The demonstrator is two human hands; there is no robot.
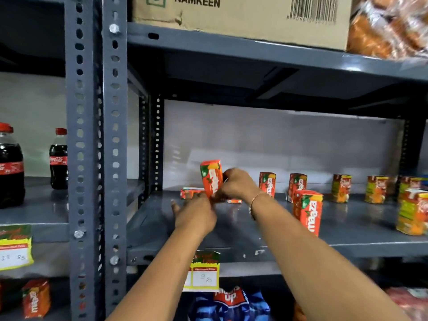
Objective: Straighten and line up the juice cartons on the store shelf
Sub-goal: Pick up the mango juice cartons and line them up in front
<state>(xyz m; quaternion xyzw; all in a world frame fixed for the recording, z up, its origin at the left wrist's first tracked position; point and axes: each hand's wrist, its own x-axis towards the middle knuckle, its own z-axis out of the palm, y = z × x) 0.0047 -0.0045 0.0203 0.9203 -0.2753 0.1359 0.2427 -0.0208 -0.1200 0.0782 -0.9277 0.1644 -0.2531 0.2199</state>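
At the centre of the frame both hands meet at a red-orange Maaza carton [211, 178], which stands tilted with its top leaning toward the left, above the grey metal shelf [231, 230]. The right hand [236, 184] is closed around the carton's right side, fingers wrapped on it, with a thin bracelet [253, 201] at the wrist. The left hand [196, 215] sits just below and in front, its fingers reaching up to the carton's lower edge; whether they grip it or only touch cannot be told through the blur. Behind the hands a fallen carton [191, 192] lies flat on the shelf, and a small piece of another one [234, 201] shows just right of the held carton. To the right, along the back, two Maaza cartons [267, 183] [297, 186] stand upright, apart from each other, and a nearer Maaza carton [308, 212] stands closer to the shelf's front edge. Further right stand green-and-orange Real cartons [341, 188], unevenly spaced. A yellow price tag [203, 272] hangs from the shelf's front lip at lower centre. At the far left of the frame, cola bottles [59, 158] stand on the neighbouring shelf.
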